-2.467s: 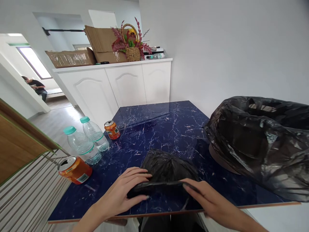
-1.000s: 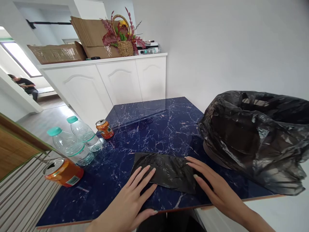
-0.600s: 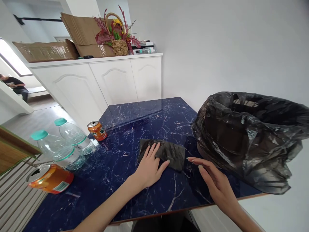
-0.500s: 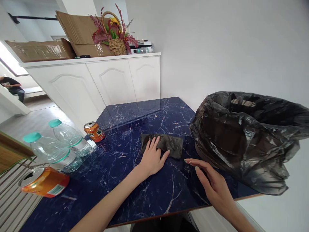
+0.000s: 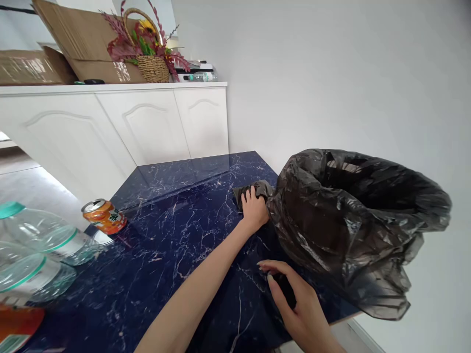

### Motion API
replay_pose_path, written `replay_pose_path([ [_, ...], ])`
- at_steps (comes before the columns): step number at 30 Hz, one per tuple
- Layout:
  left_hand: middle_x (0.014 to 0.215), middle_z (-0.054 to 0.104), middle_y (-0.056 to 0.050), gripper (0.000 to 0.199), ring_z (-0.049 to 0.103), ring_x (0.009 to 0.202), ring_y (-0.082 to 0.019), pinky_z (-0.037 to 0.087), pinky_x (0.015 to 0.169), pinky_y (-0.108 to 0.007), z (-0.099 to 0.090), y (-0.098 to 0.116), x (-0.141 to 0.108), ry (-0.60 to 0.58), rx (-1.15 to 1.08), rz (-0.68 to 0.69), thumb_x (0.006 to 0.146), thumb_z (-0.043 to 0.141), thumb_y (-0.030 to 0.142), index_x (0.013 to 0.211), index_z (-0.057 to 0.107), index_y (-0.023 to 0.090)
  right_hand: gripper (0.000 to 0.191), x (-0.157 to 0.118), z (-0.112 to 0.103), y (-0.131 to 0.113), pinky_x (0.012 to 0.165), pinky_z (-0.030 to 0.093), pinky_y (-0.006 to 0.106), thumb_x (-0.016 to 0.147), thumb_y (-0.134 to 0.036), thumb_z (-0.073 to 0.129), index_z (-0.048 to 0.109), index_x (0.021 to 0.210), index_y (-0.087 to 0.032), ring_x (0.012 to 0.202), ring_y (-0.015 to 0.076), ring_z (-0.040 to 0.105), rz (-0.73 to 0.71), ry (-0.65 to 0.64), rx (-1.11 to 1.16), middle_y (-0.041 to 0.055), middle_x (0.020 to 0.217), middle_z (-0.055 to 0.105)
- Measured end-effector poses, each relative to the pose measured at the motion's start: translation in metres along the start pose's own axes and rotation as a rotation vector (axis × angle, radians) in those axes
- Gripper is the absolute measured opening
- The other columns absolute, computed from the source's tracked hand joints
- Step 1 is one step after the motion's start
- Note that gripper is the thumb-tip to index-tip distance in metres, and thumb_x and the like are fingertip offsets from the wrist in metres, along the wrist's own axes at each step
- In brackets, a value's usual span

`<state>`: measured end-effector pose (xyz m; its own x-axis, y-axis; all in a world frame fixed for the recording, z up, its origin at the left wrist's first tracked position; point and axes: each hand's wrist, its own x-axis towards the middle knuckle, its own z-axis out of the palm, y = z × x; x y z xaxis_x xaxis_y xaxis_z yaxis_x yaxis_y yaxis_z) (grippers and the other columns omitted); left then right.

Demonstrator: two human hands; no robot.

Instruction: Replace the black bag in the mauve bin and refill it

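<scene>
My left hand [image 5: 254,208] is stretched out over the far middle of the dark blue marbled table [image 5: 176,215], its fingers curled over a folded black plastic bag [image 5: 263,187]. That bag lies bunched against the near left side of a large bin lined with a black bag [image 5: 331,225]. My palm and fingers hide part of it. Close to the table's front edge, my right hand [image 5: 294,299] hovers with thumb and fingers apart and nothing between them. It is just in front of the lined bin, not visibly touching it.
On the left stand an orange drink can [image 5: 105,216], two clear bottles with teal caps [image 5: 55,235] and a second orange can [image 5: 18,326], cut by the frame. Behind, a white cabinet [image 5: 154,127] carries cardboard boxes [image 5: 84,39] and a flower basket [image 5: 152,68].
My left hand has moved away and toward the bin, taking the folded bag along and bunching it. My right hand has come slightly nearer. The view has turned right.
</scene>
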<state>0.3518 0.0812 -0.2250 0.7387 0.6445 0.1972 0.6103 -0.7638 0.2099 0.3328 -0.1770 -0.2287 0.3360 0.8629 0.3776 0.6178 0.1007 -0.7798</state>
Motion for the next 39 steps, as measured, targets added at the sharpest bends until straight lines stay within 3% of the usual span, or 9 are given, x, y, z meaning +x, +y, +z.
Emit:
replay_pose_path([
  [3, 0.178, 0.026, -0.028, 0.057, 0.027, 0.16, -0.058, 0.016, 0.129, -0.075, -0.003, 0.003, 0.002, -0.028, 0.03, 0.042, 0.091, 0.069, 0.041, 0.138, 0.071, 0.008, 0.026, -0.001, 0.002, 0.001, 0.093, 0.065, 0.028, 0.112, -0.035, 0.052, 0.066, 0.133, -0.031, 0.112, 0.0211, 0.078, 0.016, 0.022, 0.014, 0.0055, 0.124, 0.078],
  [8, 0.171, 0.041, -0.028, 0.057, 0.023, 0.158, -0.066, 0.011, 0.124, -0.086, -0.024, -0.011, -0.025, -0.037, 0.093, 0.115, 0.091, 0.068, 0.058, 0.119, 0.08, 0.011, 0.025, -0.003, 0.009, -0.001, 0.093, 0.065, 0.031, 0.112, -0.037, 0.051, 0.067, 0.129, -0.029, 0.11, 0.0231, 0.077, 0.051, 0.051, 0.065, 0.0083, 0.122, 0.078],
  [10, 0.166, 0.048, -0.026, 0.05, 0.026, 0.158, -0.062, 0.011, 0.127, -0.082, -0.036, -0.014, -0.034, -0.016, 0.111, 0.171, 0.095, 0.065, 0.055, 0.115, 0.08, 0.012, 0.024, -0.003, 0.011, -0.001, 0.093, 0.064, 0.031, 0.112, -0.037, 0.051, 0.067, 0.129, -0.03, 0.108, 0.0224, 0.077, 0.045, 0.046, 0.076, 0.0077, 0.121, 0.077],
  [14, 0.166, 0.05, -0.017, 0.041, 0.03, 0.163, -0.04, 0.012, 0.138, -0.061, -0.052, -0.017, -0.031, 0.003, 0.124, 0.355, 0.099, 0.059, 0.029, 0.136, 0.072, 0.018, 0.024, -0.002, 0.013, -0.001, 0.091, 0.064, 0.031, 0.113, -0.036, 0.049, 0.068, 0.126, -0.029, 0.104, 0.0227, 0.078, 0.024, 0.041, 0.088, 0.0083, 0.117, 0.078],
  [18, 0.174, 0.043, -0.012, 0.048, 0.027, 0.166, -0.036, 0.013, 0.139, -0.055, -0.043, -0.018, -0.016, -0.087, 0.123, 0.515, 0.095, 0.063, 0.03, 0.141, 0.071, 0.021, 0.024, -0.001, 0.014, 0.0, 0.091, 0.064, 0.031, 0.113, -0.034, 0.048, 0.068, 0.125, -0.028, 0.103, 0.0226, 0.077, 0.019, 0.024, 0.103, 0.0087, 0.115, 0.078],
  [27, 0.175, 0.043, -0.007, 0.071, 0.031, 0.166, -0.037, 0.024, 0.136, -0.059, 0.002, -0.005, 0.016, -0.175, 0.09, 0.576, 0.095, 0.06, 0.031, 0.165, 0.047, 0.029, 0.023, 0.003, 0.017, -0.004, 0.081, 0.064, 0.026, 0.114, -0.037, 0.047, 0.068, 0.12, -0.029, 0.094, 0.0202, 0.079, 0.057, 0.035, 0.068, 0.0067, 0.105, 0.078],
  [32, 0.178, 0.036, -0.006, 0.069, 0.024, 0.169, -0.028, 0.013, 0.14, -0.047, -0.003, -0.006, 0.019, -0.119, 0.049, 0.606, 0.1, 0.058, 0.035, 0.167, 0.044, 0.026, 0.024, 0.004, 0.019, -0.005, 0.082, 0.065, 0.026, 0.114, -0.039, 0.048, 0.069, 0.117, -0.028, 0.092, 0.02, 0.08, 0.019, 0.081, 0.036, 0.006, 0.102, 0.079],
  [35, 0.178, 0.036, -0.013, 0.069, 0.019, 0.169, -0.034, 0.007, 0.14, -0.057, -0.011, -0.018, 0.008, -0.07, 0.043, 0.527, 0.101, 0.058, 0.039, 0.166, 0.045, 0.021, 0.025, 0.003, 0.02, -0.004, 0.082, 0.066, 0.027, 0.113, -0.039, 0.048, 0.07, 0.118, -0.027, 0.091, 0.0211, 0.081, 0.002, 0.09, 0.039, 0.0065, 0.101, 0.08],
  [39, 0.176, 0.038, -0.018, 0.063, 0.022, 0.168, -0.04, 0.014, 0.135, -0.068, -0.017, -0.031, -0.019, -0.03, 0.032, 0.396, 0.108, 0.046, 0.041, 0.166, 0.043, 0.017, 0.024, 0.004, 0.02, -0.002, 0.08, 0.066, 0.026, 0.114, -0.037, 0.048, 0.069, 0.12, -0.027, 0.089, 0.0207, 0.081, 0.006, 0.081, 0.029, 0.0069, 0.101, 0.08],
])
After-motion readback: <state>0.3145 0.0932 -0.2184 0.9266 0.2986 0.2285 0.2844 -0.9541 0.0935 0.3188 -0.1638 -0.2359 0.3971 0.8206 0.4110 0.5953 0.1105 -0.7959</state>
